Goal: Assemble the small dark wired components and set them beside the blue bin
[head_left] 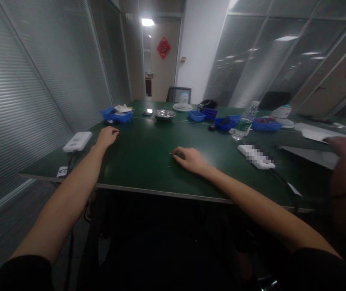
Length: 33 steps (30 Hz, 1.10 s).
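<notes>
- A thin rod point(170, 153) juts from the right hand's point(192, 158) fingertips toward the left hand point(106, 137), its long axis roughly along the tabletop's point(142, 169) near edge.
- The right thumb and fingers pinch it, so that hand is nearer.
- The left hand curls near the left edge; whether its fingertips hold anything, I cannot tell.
- Bare green surface lies between the hands; beyond, toward the far edge, sits a metal bowl point(164, 118).

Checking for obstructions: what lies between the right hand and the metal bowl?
In the head view, only green tabletop separates the right hand and bowl.
</notes>
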{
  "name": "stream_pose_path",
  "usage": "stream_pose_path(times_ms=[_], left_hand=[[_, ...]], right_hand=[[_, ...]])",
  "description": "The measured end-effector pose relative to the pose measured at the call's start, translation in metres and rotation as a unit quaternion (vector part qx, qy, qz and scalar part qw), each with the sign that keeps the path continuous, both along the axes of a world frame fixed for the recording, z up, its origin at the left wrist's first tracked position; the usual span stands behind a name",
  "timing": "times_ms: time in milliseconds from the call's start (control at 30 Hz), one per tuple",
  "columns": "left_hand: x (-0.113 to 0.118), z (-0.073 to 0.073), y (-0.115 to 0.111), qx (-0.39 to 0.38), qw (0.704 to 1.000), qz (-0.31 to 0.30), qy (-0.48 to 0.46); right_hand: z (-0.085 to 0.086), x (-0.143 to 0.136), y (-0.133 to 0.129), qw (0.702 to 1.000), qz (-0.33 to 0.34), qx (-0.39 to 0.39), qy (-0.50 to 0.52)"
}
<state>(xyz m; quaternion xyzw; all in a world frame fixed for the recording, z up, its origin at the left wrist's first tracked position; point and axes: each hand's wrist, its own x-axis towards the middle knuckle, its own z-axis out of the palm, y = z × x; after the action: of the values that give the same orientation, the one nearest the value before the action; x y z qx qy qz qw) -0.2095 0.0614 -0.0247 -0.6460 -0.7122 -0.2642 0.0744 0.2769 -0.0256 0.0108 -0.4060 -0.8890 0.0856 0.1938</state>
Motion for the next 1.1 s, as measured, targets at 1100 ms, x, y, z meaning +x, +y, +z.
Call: stream_pose_path(times_ms=[1100], left_hand=[[0.001, -0.001, -0.001, 0.006, 0.998, 0.027, -0.050]], right_hand=[[0.016, 0.001, -0.005, 0.968, -0.061, -0.186, 0.156]])
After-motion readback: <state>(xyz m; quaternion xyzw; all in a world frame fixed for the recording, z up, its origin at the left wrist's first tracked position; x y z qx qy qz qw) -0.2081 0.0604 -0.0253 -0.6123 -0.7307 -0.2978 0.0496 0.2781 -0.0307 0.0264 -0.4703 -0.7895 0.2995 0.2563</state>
